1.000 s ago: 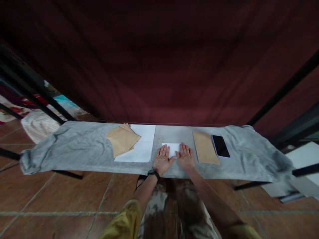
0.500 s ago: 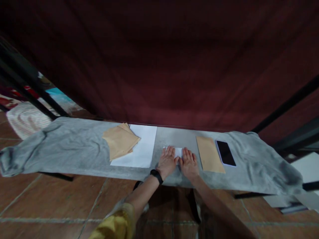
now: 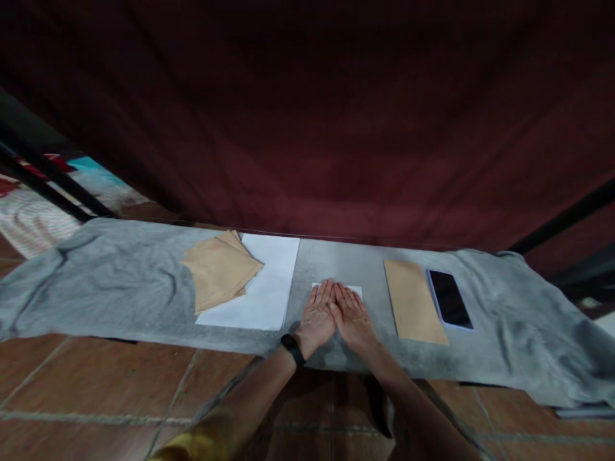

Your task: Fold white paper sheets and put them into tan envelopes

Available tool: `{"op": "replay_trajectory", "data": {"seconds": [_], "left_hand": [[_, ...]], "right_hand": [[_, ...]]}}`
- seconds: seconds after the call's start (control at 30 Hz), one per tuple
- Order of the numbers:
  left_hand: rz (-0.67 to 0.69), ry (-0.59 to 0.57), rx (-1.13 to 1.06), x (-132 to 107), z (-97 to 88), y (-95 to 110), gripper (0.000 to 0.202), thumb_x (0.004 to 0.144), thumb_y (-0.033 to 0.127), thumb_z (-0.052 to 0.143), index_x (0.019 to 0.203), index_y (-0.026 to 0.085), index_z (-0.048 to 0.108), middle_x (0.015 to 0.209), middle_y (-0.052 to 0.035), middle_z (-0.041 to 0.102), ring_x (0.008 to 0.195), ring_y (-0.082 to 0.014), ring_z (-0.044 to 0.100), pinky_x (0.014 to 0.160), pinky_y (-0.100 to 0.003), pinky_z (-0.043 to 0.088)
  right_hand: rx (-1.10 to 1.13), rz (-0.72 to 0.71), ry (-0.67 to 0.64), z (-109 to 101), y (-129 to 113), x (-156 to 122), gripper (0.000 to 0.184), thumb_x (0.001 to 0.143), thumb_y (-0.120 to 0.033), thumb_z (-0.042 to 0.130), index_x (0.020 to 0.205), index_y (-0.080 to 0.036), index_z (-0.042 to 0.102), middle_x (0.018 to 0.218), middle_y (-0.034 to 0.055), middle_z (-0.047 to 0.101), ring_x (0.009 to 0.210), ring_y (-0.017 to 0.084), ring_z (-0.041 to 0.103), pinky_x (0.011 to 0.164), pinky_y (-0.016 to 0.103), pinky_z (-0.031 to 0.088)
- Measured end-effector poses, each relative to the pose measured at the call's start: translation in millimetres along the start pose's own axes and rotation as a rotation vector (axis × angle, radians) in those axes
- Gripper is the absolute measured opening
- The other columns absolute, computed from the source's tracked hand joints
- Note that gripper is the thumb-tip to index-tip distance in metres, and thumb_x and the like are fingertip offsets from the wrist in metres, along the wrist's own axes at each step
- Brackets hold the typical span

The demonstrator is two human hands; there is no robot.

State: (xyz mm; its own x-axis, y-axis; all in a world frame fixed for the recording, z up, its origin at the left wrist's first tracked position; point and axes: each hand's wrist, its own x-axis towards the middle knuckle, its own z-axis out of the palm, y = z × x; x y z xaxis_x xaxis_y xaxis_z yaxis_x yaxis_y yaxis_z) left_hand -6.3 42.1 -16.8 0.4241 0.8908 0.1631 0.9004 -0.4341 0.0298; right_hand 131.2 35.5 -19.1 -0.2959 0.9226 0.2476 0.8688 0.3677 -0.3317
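Observation:
A small piece of white paper [image 3: 356, 290] lies on the grey cloth in front of me, mostly covered by my hands. My left hand [image 3: 318, 317] presses flat on its left part, fingers stretched forward, a black band on the wrist. Flat beside it, touching it, my right hand [image 3: 353, 319] rests on the paper with its fingers out. Left of my hands is a stack of white sheets [image 3: 273, 282], with several brown envelopes [image 3: 221, 269] fanned partly over it. To the right lies a single brown envelope [image 3: 414, 301].
A phone [image 3: 450, 299] with a pale purple edge lies right of the single envelope. The grey cloth [image 3: 129, 282] covers a long narrow bench. Behind it hangs a dark red curtain [image 3: 307, 128]. Black bars [image 3: 567, 221] slope at both sides, above a tiled floor [image 3: 110, 390].
My right hand has slid left across the paper until it meets my left hand. The view has shifted slightly, and the other papers and phone lie as before.

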Motion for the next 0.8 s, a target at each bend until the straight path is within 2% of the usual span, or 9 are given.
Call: {"op": "replay_trajectory", "data": {"seconds": [0.23, 0.43, 0.6, 0.8], "left_hand": [[-0.076, -0.003, -0.054, -7, -7.2, -4, 0.058, 0.105, 0.031, 0.027, 0.156, 0.005, 0.033, 0.166, -0.0175, 0.031, 0.156, -0.0255, 0.024, 0.127, -0.045, 0.022], [-0.215, -0.051, -0.073, -11, -13.5, -7, 0.064, 0.107, 0.044, 0.026, 0.157, 0.005, 0.033, 0.166, -0.0171, 0.029, 0.156, -0.0269, 0.023, 0.128, -0.044, 0.021], [-0.262, -0.054, -0.081, -11, -14.4, -8, 0.068, 0.106, 0.048, 0.027, 0.159, 0.006, 0.029, 0.167, -0.0178, 0.028, 0.157, -0.0279, 0.021, 0.127, -0.047, 0.021], [-0.248, -0.034, -0.044, -10, -21.5, -2, 0.069, 0.105, 0.046, 0.029, 0.158, 0.002, 0.030, 0.167, -0.0195, 0.026, 0.158, -0.0298, 0.017, 0.129, -0.050, 0.014]], "right_hand": [[-0.161, 0.036, 0.010, 1, 18, -12, 0.058, 0.108, -0.039, 0.026, 0.157, -0.009, 0.038, 0.164, 0.0144, 0.037, 0.153, 0.027, 0.032, 0.124, 0.050, 0.026], [-0.244, 0.049, 0.040, -2, 28, -17, 0.062, 0.108, -0.043, 0.025, 0.156, -0.006, 0.038, 0.163, 0.0163, 0.037, 0.149, 0.030, 0.038, 0.123, 0.048, 0.026], [-0.255, 0.094, 0.061, -6, 37, -19, 0.058, 0.107, -0.039, 0.029, 0.157, -0.011, 0.038, 0.161, 0.0147, 0.041, 0.148, 0.030, 0.041, 0.122, 0.049, 0.028], [-0.230, 0.112, 0.068, -13, 37, -11, 0.060, 0.107, -0.039, 0.025, 0.154, -0.005, 0.042, 0.160, 0.0182, 0.043, 0.148, 0.032, 0.039, 0.122, 0.050, 0.028]]}}
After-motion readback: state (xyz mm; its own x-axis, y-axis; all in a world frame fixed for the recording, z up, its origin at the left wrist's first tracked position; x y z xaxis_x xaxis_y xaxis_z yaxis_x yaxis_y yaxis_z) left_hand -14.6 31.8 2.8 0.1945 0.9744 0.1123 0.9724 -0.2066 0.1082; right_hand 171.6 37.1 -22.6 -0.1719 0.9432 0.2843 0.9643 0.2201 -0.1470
